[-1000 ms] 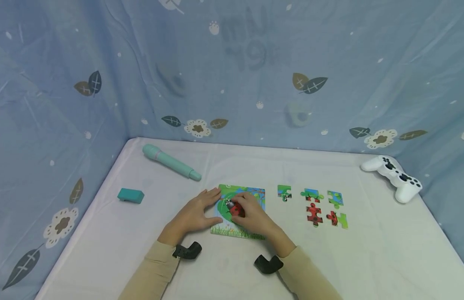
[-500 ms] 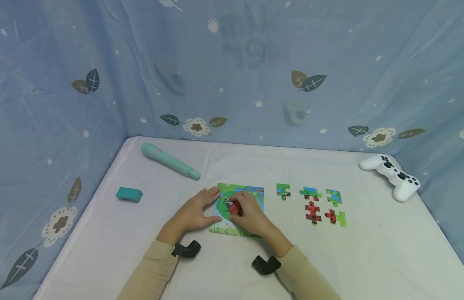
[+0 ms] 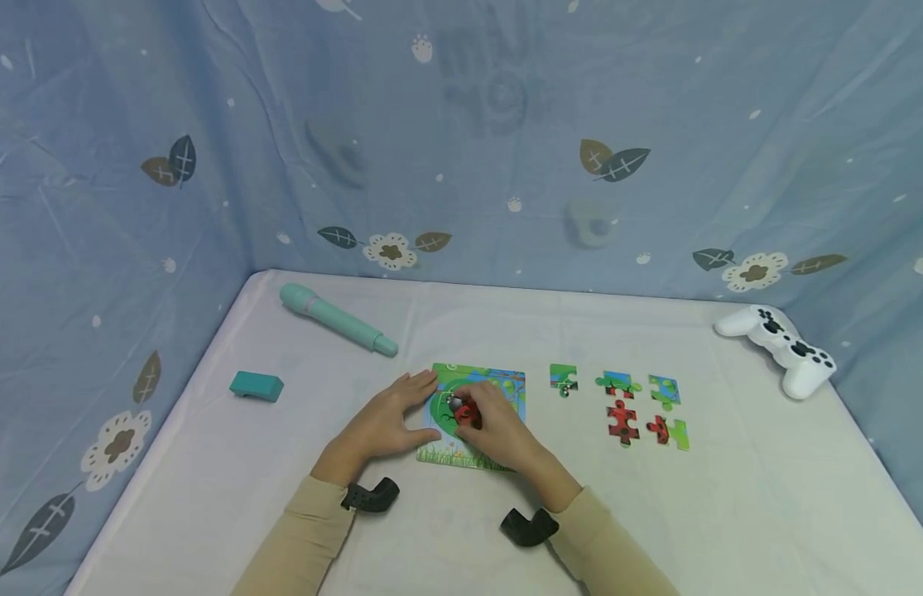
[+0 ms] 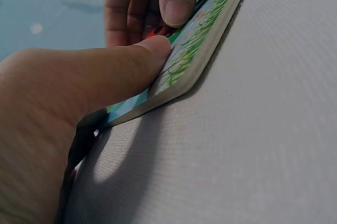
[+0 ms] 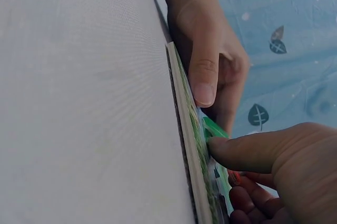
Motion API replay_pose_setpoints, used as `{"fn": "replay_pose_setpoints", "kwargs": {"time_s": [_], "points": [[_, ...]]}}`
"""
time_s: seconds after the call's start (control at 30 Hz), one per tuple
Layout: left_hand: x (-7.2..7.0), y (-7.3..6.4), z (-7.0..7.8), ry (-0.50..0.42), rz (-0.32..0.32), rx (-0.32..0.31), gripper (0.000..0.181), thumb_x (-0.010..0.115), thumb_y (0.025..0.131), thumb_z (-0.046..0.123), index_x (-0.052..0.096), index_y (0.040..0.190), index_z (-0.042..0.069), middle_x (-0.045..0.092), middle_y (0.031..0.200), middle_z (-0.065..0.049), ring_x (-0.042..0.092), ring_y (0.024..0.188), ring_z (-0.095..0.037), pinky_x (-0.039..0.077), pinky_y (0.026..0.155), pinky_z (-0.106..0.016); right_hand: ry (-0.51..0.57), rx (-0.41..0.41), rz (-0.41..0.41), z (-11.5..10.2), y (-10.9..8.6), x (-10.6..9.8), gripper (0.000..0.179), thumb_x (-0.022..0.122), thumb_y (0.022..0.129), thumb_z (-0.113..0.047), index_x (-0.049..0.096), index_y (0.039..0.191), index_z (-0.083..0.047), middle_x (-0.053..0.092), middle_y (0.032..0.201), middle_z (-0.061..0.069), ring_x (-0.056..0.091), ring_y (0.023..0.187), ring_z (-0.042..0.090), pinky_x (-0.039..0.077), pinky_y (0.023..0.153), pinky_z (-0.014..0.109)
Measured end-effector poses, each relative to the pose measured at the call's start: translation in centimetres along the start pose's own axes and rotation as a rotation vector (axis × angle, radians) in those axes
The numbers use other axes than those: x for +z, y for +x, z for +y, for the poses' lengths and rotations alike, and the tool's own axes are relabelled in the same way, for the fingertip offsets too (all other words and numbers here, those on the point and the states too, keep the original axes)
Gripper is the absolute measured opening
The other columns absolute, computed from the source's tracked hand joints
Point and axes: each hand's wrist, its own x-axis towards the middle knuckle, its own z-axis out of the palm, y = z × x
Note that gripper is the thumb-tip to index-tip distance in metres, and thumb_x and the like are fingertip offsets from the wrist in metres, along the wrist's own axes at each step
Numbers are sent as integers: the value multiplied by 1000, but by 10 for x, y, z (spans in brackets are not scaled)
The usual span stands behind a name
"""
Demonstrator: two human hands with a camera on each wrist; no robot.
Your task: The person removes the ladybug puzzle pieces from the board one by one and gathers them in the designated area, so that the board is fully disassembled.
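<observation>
A ladybug puzzle board (image 3: 452,452) lies flat at the middle of the white table. My left hand (image 3: 382,424) rests along its left edge, fingers spread toward the far corner. In the left wrist view the left thumb (image 4: 124,66) lies over the near corner of the board. With thumb and fingertips, my right hand (image 3: 506,426) pinches a red-and-green puzzle piece (image 3: 467,412) over the picture; the hand covers much of it. The right wrist view shows the right thumb (image 5: 247,147) at the green piece edge, red showing behind it.
Several loose puzzle pieces (image 3: 623,422) lie to the right of the board. A teal toy microphone (image 3: 334,320) is at the back left, and a teal block (image 3: 257,386) at the left. A white game controller (image 3: 781,346) sits far right. Blue patterned cloth (image 3: 506,207) rises behind the table.
The head view has shifted slightly. Both hands stay at the board, the right still pinching the piece at the same spot.
</observation>
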Motion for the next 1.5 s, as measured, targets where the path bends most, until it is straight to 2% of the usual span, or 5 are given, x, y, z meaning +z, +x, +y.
{"fn": "replay_pose_setpoints", "kwargs": {"time_s": [0.43,0.83,1.03,1.17,1.5], "points": [[-3,-4,-3,11,-3,-19,82,70,79,50,43,142,5,38,150,-6,34,140,-27,28,115,-46,-35,-60,47,-1,2,8,45,74,82,-11,57,123,-3,57,115,11,51,100,19,49,80,36],[0,-2,-4,11,8,2,81,71,79,49,45,141,4,40,149,-8,36,139,-28,29,115,-46,-41,-23,63,2,2,4,42,73,84,-16,59,123,-6,58,117,10,54,103,21,52,81,36],[4,0,-5,18,1,5,81,70,80,50,44,142,5,39,150,-7,34,140,-28,28,116,-45,21,11,47,1,-1,-6,43,71,86,-15,58,125,-6,57,121,9,55,105,20,52,84,37],[3,-3,-4,1,4,-13,79,70,80,49,45,141,5,39,150,-7,33,139,-33,29,114,-49,62,-9,46,0,-1,-14,43,69,87,-14,57,127,-5,58,122,10,56,106,23,53,85,40],[4,1,-2,17,-10,-13,80,69,80,50,43,142,5,37,151,-7,32,141,-28,26,117,-44,32,35,54,23,-20,-54,43,69,87,-14,56,127,-5,58,120,7,56,110,25,50,92,46]]}}
